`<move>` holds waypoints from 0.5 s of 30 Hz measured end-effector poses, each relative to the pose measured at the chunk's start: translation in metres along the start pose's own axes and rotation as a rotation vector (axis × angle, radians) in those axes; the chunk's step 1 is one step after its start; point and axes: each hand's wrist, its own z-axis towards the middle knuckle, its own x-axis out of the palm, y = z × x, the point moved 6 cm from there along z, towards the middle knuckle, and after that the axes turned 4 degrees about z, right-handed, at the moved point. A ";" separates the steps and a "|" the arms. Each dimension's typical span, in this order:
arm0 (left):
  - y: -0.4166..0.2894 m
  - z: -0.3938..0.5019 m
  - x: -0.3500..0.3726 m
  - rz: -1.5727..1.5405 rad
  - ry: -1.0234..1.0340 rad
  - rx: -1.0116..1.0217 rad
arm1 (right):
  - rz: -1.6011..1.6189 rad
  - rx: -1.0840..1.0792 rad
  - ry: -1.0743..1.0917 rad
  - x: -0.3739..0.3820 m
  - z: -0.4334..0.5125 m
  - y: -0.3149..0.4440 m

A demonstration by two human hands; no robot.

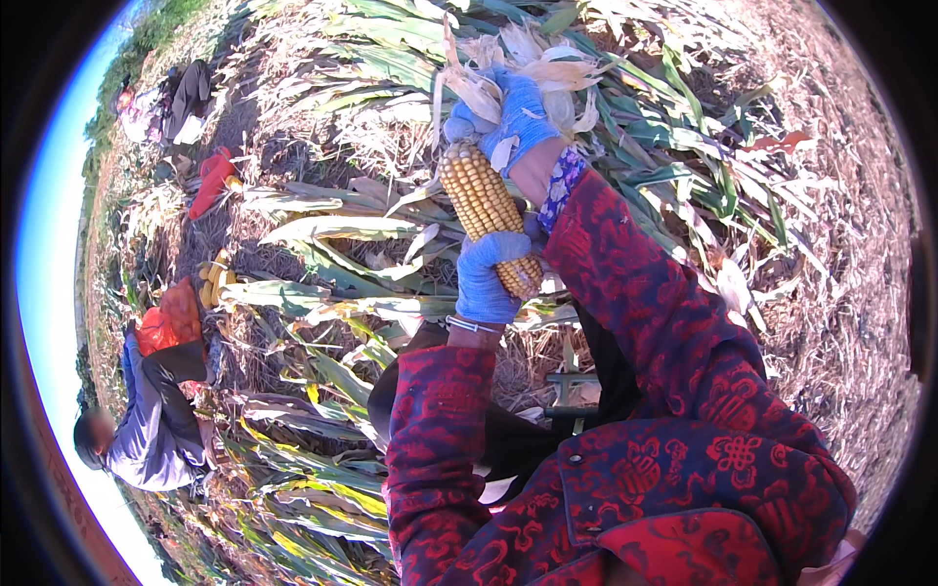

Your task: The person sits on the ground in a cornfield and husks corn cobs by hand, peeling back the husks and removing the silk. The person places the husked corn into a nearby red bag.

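My left hand point(489, 275), in a blue knit glove, grips a yellow corn cob point(480, 190) around its lower part. The kernels are bare along the visible side of the cob. Just above the cob's upper end, my right hand point(519, 121), gloved the same way, is closed around dry corn husk point(473, 91). Pale husk leaves point(560, 69) fan out beyond its fingers. Whether the husk is still joined to the cob is hidden by the glove.
Cut corn stalks point(344, 231) cover the ground around my legs. At left, a person point(154, 425) sits by an orange mesh bag point(176, 319) and a small pile of husked cobs point(216, 278). A red bag point(212, 179) lies farther up; another person point(187, 99) is beyond it.
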 end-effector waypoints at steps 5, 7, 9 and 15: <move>0.001 0.000 0.004 -0.078 0.109 -0.093 | 0.161 0.076 0.000 -0.006 0.008 0.001; 0.007 0.001 0.014 -0.359 0.354 -0.157 | 0.298 0.154 0.087 -0.007 0.005 0.005; 0.007 -0.002 0.023 -0.610 0.576 -0.209 | 0.433 0.243 0.173 -0.004 -0.001 0.007; 0.030 -0.005 -0.010 -0.065 0.038 -0.321 | -0.167 0.054 -0.038 -0.031 0.024 0.021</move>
